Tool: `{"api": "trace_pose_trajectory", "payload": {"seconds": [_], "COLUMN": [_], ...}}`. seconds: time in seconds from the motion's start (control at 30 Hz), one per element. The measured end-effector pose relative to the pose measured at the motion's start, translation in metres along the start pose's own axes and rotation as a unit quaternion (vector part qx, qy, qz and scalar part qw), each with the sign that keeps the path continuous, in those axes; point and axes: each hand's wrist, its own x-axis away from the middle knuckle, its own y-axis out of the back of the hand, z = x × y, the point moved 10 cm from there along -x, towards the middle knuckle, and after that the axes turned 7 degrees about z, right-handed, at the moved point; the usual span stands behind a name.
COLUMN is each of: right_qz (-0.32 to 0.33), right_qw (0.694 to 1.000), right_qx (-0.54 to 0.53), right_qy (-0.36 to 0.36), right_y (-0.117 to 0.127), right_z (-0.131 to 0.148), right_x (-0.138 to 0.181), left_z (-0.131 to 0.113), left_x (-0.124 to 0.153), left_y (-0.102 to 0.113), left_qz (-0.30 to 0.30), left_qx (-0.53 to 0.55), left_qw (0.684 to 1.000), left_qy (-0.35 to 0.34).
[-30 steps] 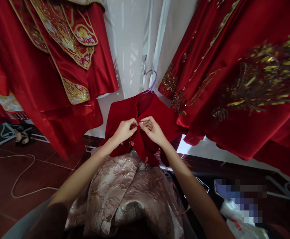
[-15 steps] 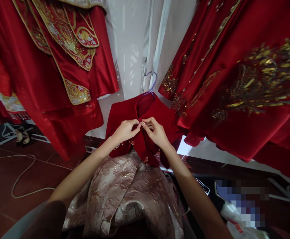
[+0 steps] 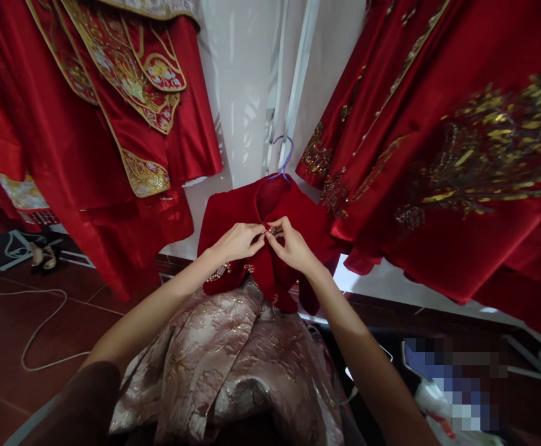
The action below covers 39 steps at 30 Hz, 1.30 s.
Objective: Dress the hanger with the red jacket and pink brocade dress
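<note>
A dark red jacket (image 3: pixel 233 214) hangs on a purple hanger (image 3: pixel 290 155) in front of me. Both my hands meet at its front, just below the neck opening. My left hand (image 3: pixel 242 240) pinches the front edge with thumb and forefinger. My right hand (image 3: pixel 291 246) pinches at the same spot, around a small beaded button fastening (image 3: pixel 272 230); the fingers partly hide how it sits. Another beaded fastening (image 3: pixel 249 268) shows lower on the jacket, and a beaded trim (image 3: pixel 218 272) lies beside my left wrist. Below, a pinkish shiny floral garment (image 3: pixel 233 353) is spread across my lap.
Red embroidered garments (image 3: pixel 159 142) hang at the left, and a red gown with gold sequins (image 3: pixel 484 161) at the right. A white cable (image 3: pixel 43 331) runs over the tiled floor. Dark shoes (image 3: pixel 45 257) stand at the left. A plastic bag (image 3: pixel 431 399) lies at the lower right.
My fingers have shifted slightly at the fastening; the left fingertips now reach a little further right. The beaded trim beside my left wrist shows more. The jacket hangs as before.
</note>
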Motion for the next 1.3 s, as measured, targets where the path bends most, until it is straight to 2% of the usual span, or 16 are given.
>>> {"api": "trace_pose_trajectory", "payload": {"seconds": [0.23,0.4,0.5,0.57,0.67,0.77,0.83,0.9,1.07,1.1,1.17,1.23,1.3], "right_qz": [0.036,-0.013,-0.055,-0.092,-0.135,-0.099,-0.053,-0.036,-0.053,-0.041,-0.001,0.029,0.036], "right_qw": [0.999,0.998,0.997,0.993,0.985,0.981,0.969,0.955,0.942,0.942,0.941,0.944,0.952], "right_qx": [0.038,0.053,0.02,-0.022,-0.081,-0.14,-0.198,-0.236,-0.269,-0.274,-0.279,-0.268,-0.239], "right_qy": [0.002,-0.032,-0.058,-0.071,-0.071,-0.092,-0.136,-0.174,-0.192,-0.192,-0.192,-0.192,-0.188], "right_y": [-0.003,0.005,0.005,0.003,-0.003,-0.017,-0.025,-0.023,-0.005,-0.006,-0.015,-0.022,-0.025], "right_z": [-0.001,-0.008,-0.019,-0.029,-0.043,-0.055,-0.065,-0.071,-0.064,-0.06,-0.053,-0.046,-0.039], "right_x": [-0.003,-0.009,-0.008,-0.002,0.016,0.038,0.052,0.063,0.066,0.064,0.061,0.06,0.059], "left_z": [0.001,0.002,0.012,0.021,0.034,0.039,0.04,0.04,0.037,0.039,0.049,0.06,0.064], "left_x": [-0.007,-0.007,-0.001,0.005,0.015,0.023,0.029,0.037,0.055,0.059,0.071,0.082,0.085], "left_y": [-0.009,-0.017,-0.027,-0.039,-0.059,-0.075,-0.084,-0.093,-0.124,-0.128,-0.128,-0.122,-0.116], "left_qz": [0.035,0.006,-0.034,-0.06,-0.103,-0.121,-0.13,-0.141,-0.107,-0.106,-0.141,-0.184,-0.192], "left_qx": [0.002,0.021,0.114,0.237,0.427,0.537,0.579,0.601,0.628,0.629,0.618,0.599,0.574], "left_qw": [0.999,1.0,0.992,0.966,0.891,0.824,0.791,0.765,0.721,0.712,0.698,0.696,0.721], "left_qy": [-0.036,-0.008,0.047,0.081,0.113,0.135,0.152,0.182,0.273,0.293,0.333,0.351,0.339]}}
